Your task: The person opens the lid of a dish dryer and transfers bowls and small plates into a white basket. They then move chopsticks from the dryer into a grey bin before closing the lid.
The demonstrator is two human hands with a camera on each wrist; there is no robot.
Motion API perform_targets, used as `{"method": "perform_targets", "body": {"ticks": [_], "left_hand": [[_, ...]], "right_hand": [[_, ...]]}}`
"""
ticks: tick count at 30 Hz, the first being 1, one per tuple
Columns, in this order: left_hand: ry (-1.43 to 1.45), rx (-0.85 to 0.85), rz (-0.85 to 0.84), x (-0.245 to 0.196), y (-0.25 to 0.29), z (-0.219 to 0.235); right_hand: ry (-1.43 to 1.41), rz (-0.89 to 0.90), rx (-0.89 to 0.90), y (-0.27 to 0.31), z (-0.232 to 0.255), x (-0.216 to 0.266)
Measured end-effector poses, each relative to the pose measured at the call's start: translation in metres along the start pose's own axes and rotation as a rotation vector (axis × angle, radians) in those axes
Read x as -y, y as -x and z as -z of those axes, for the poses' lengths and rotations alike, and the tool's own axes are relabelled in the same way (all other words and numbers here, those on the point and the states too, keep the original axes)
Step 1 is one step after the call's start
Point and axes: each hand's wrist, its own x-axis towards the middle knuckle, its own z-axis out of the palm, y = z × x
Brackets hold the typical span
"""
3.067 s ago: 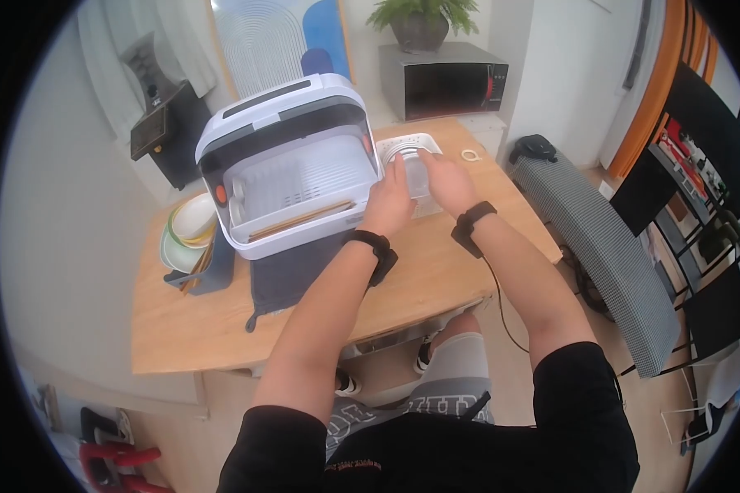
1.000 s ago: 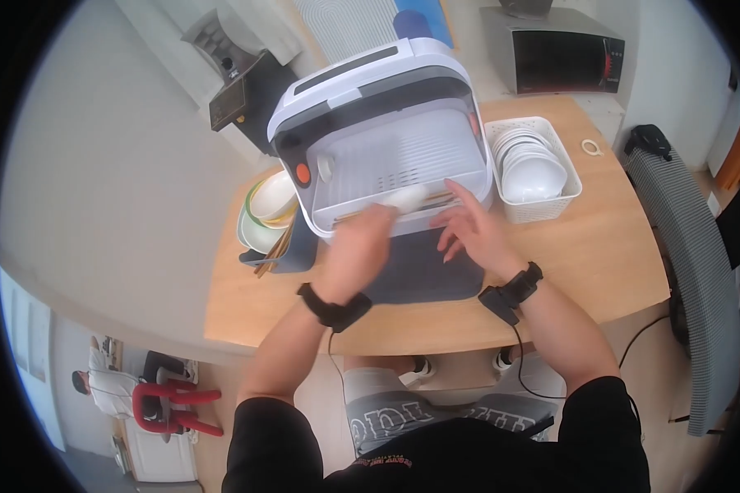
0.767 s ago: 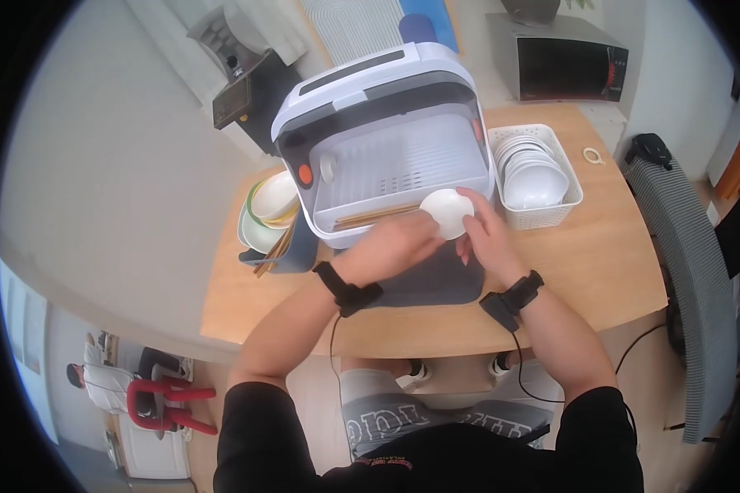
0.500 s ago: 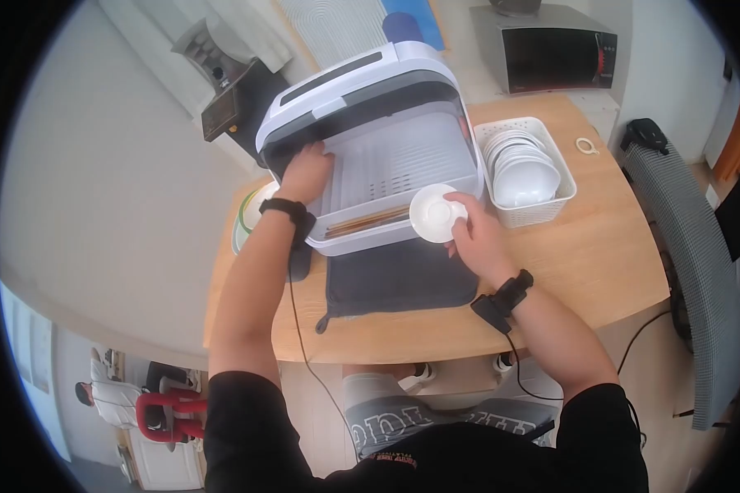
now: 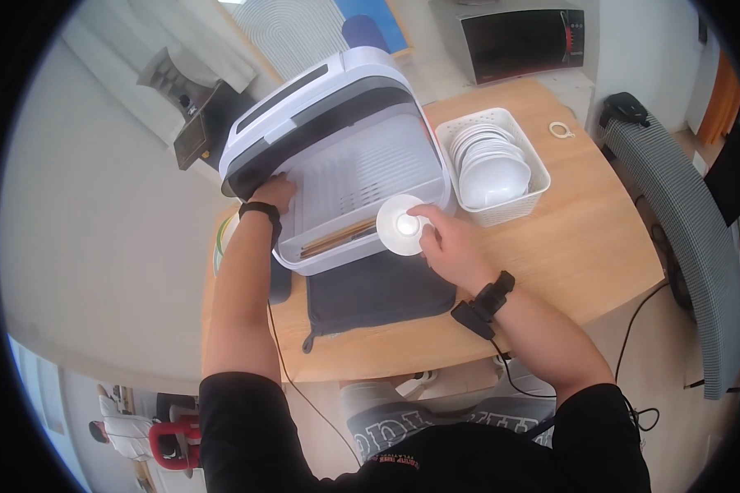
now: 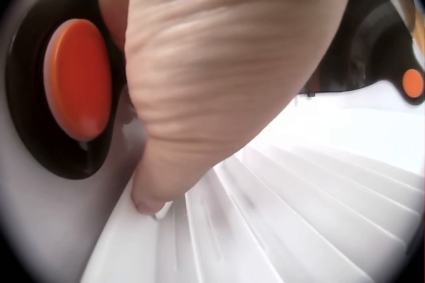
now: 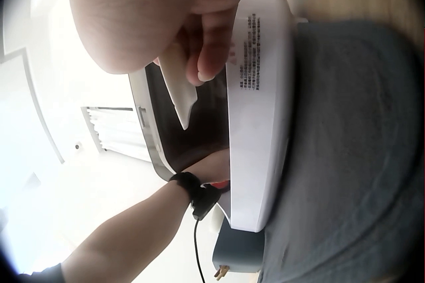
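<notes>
In the head view my right hand [image 5: 460, 251] pinches the rim of a small white dish [image 5: 392, 234] in front of the open white box [image 5: 337, 261]. The dish shows edge-on in the right wrist view [image 7: 178, 87]. My left hand [image 5: 275, 194] reaches inside the box at its left end. In the left wrist view that hand [image 6: 212, 64] is low over the ribbed white rack [image 6: 265, 223], beside an orange round button [image 6: 78, 80]; most of its fingers are hidden, and whether it holds something is unclear. Chopsticks [image 5: 337, 238] lie in the box's front tray.
Right of the box stands a white basket [image 5: 543, 177] with several white bowls [image 5: 495, 177]. A dark grey cloth [image 5: 378, 296] lies before the box, and a blue-grey bin [image 5: 280, 283] is partly behind my left arm. A cream ring [image 5: 561, 130] lies at the back right.
Both hands have left the basket. A small dish came to the box and is now in my right hand alone, while my left hand moved into the box's left end. The view has shifted.
</notes>
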Motion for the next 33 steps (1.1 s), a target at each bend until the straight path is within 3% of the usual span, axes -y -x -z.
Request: {"method": "perform_targets", "body": {"ticks": [6, 8, 12, 15, 18, 20, 21, 23, 24, 26, 27, 29, 33], "left_hand": [[0.030, -0.013, 0.042, -0.006, 0.005, 0.004], [-0.010, -0.128, 0.054, -0.006, 0.014, 0.003], [0.003, -0.070, 0.061, -0.010, 0.041, 0.024], [0.089, -0.222, 0.005, -0.032, 0.073, 0.055], [0.425, -0.609, 0.052, -0.057, 0.103, 0.058], [0.554, -0.781, 0.060, -0.078, 0.124, 0.065], [0.567, -0.799, 0.050, -0.088, 0.132, 0.062], [0.873, -0.896, 0.177, -0.107, 0.149, 0.055], [0.885, -0.911, 0.178, -0.118, 0.158, 0.050], [1.552, -0.816, 0.362, -0.137, 0.168, 0.040], [1.569, -0.832, 0.367, -0.146, 0.173, 0.033], [2.250, -0.751, 0.306, -0.159, 0.181, 0.024], [2.519, -0.597, 0.164, -0.187, 0.194, 0.021]], "right_hand": [[0.032, 0.077, -0.030, 0.000, -0.002, -0.002], [0.033, 0.095, -0.039, 0.000, -0.004, -0.004], [0.008, 0.032, 0.012, 0.000, -0.005, -0.005], [0.011, -0.002, 0.054, 0.000, -0.004, 0.008], [0.038, -0.068, 0.064, 0.002, 0.004, 0.022], [0.057, -0.103, 0.047, 0.003, 0.004, 0.024], [0.061, -0.045, 0.029, 0.002, 0.003, 0.019], [0.065, 0.030, -0.024, 0.000, -0.001, -0.002], [0.083, 0.038, -0.021, 0.001, 0.002, 0.003], [-0.002, 0.072, -0.119, -0.001, 0.007, 0.014], [0.015, 0.081, -0.106, -0.002, 0.012, 0.020], [0.047, 0.121, -0.304, -0.003, 0.033, 0.028], [0.520, 0.290, -0.423, -0.006, 0.095, 0.019]]}}
